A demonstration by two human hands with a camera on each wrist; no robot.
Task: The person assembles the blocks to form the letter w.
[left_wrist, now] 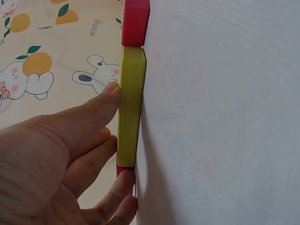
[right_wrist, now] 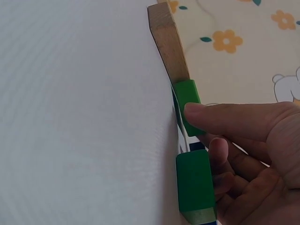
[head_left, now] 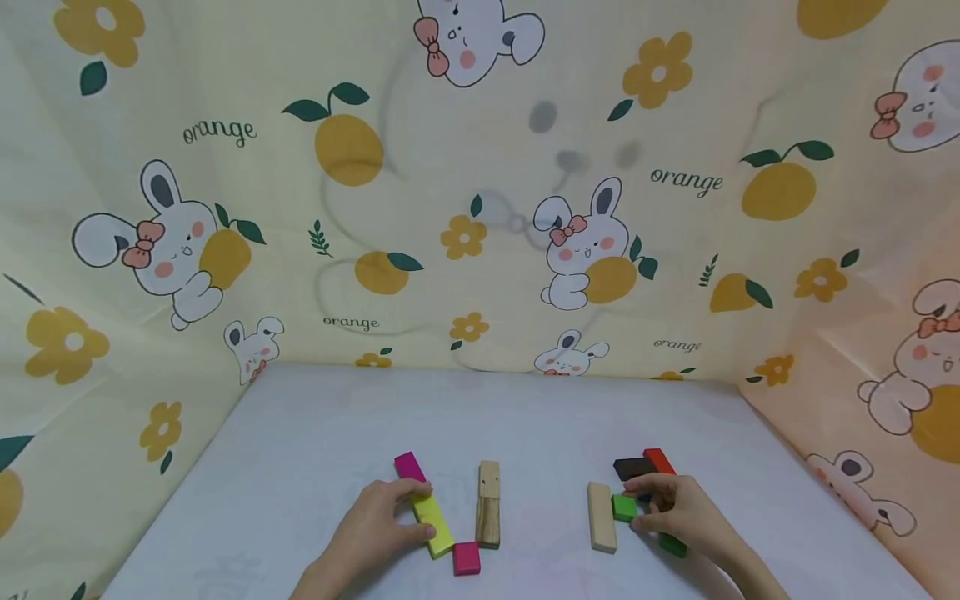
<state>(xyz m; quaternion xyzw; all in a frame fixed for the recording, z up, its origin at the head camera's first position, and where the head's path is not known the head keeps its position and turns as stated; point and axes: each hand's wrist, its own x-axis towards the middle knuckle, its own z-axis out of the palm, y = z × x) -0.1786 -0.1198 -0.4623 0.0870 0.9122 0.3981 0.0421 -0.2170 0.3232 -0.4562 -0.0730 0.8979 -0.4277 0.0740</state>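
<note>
On the left, my left hand [head_left: 375,527] grips a long yellow block [head_left: 439,540], thumb and index finger set apart along it. A magenta block [head_left: 407,465] meets its far end, and a pink-red block [head_left: 467,559] sits at its near end. My right hand [head_left: 681,510] pinches a small bright green block [head_left: 622,508] between thumb and fingers, against a pale wooden block [head_left: 602,518]. Nearer me lies a darker green block [right_wrist: 193,180], close to the curled fingers. A dark blue piece [right_wrist: 197,146] shows partly behind the right fingers.
Two brown wooden blocks [head_left: 489,504] stand end to end in a line between the hands. A black block [head_left: 632,468] and a red block [head_left: 658,460] lie beyond the right hand. A patterned cloth [head_left: 495,275] rises behind the white table surface [head_left: 540,417].
</note>
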